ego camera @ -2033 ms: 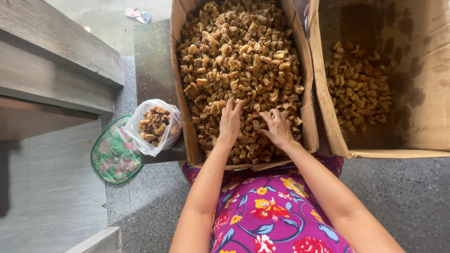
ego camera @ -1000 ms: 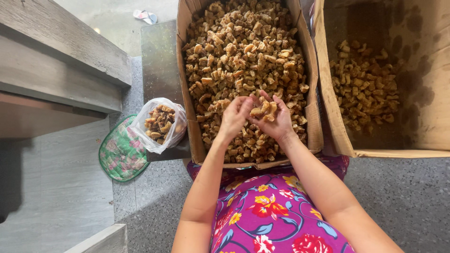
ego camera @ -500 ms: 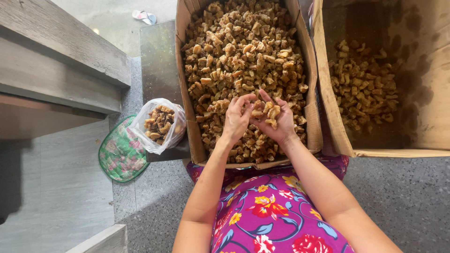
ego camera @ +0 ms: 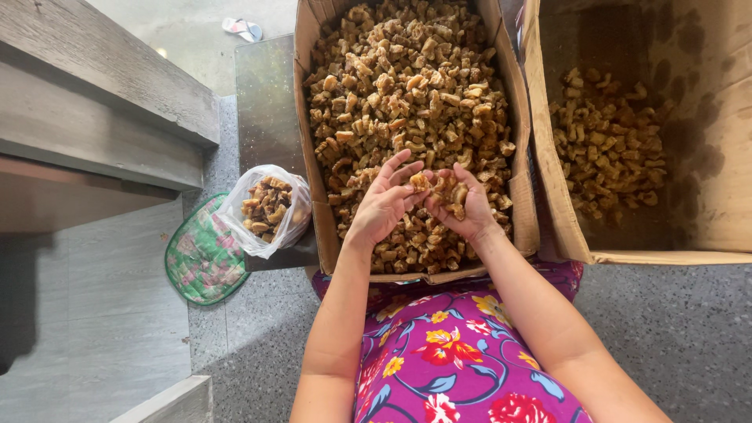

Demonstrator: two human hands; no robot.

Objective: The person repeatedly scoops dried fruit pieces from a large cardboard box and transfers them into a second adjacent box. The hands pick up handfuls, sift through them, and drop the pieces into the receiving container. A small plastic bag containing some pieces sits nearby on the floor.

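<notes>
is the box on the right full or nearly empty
Nearly empty. The right box shows bare stained walls, with a thin layer of brown pieces on its bottom; the middle box is heaped.

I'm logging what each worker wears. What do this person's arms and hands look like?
Both arms are bare to the frame edge: no sleeves in view. The left hand and right hand wear no gloves, rings or watch. A purple floral garment covers the lap.
</notes>
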